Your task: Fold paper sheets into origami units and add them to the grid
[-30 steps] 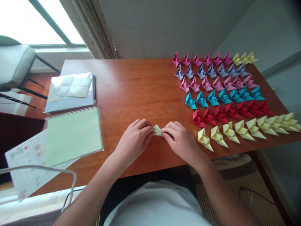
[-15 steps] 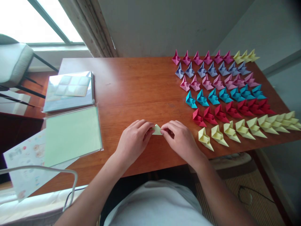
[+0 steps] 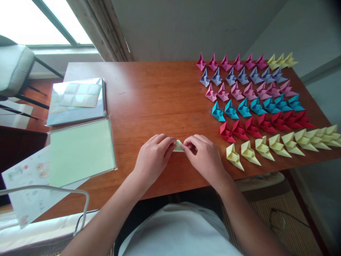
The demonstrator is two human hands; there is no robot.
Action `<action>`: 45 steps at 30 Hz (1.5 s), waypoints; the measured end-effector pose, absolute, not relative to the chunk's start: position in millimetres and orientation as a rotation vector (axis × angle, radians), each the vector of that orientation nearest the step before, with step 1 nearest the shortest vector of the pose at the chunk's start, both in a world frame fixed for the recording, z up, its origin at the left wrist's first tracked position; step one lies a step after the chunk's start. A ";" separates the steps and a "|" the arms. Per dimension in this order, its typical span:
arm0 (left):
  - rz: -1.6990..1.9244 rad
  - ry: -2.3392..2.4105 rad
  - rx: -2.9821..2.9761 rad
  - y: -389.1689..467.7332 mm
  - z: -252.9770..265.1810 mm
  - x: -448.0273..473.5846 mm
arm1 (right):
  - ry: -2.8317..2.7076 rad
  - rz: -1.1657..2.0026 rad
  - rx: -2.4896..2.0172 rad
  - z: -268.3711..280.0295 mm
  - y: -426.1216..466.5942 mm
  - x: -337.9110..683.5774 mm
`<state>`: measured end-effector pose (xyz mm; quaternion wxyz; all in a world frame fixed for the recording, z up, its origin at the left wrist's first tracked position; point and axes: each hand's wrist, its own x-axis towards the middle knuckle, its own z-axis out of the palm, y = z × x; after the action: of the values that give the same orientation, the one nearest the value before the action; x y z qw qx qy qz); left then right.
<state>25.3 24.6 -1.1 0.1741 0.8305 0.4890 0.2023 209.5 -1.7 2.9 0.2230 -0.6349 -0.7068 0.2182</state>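
A small pale yellow folded paper [image 3: 178,146] is pinched between my two hands near the table's front edge. My left hand [image 3: 156,153] grips its left side, thumb and fingers pressed together. On the other side, my right hand [image 3: 201,153] holds the right corner between thumb and forefinger. Only the peaked middle of the paper shows; the fingers cover both ends. Just right of my right hand begins a row of yellow origami boats [image 3: 249,153], their pointed ends tilted up.
Behind the yellow row stand rows of red [image 3: 252,128], blue [image 3: 244,107], pink [image 3: 237,91], lilac [image 3: 231,76] and magenta origami boats [image 3: 226,63]. At left lie a green paper pack [image 3: 82,153], a packet [image 3: 77,113] and a printed sheet [image 3: 29,185]. A white cable [image 3: 53,188] arches at lower left.
Both hands keep their pinch on the yellow paper, with only tiny finger shifts. The whole view has moved slightly.
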 end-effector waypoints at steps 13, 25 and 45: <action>0.495 1.391 2.363 23.5 1.5 27.8 | -1.953 0.591 -1.801 5.0 0.9 207.4; 0.423 1.278 2.402 26.6 5.2 28.1 | -2.126 0.395 -1.953 19.3 -1.9 196.8; 0.281 1.348 2.597 20.8 7.1 30.7 | -2.238 0.208 -1.629 1.2 -41.1 194.9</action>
<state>30.7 20.8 7.1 0.1007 0.8790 0.4562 0.0952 194.9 -41.1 1.2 0.1820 -0.5770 -0.7928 0.0735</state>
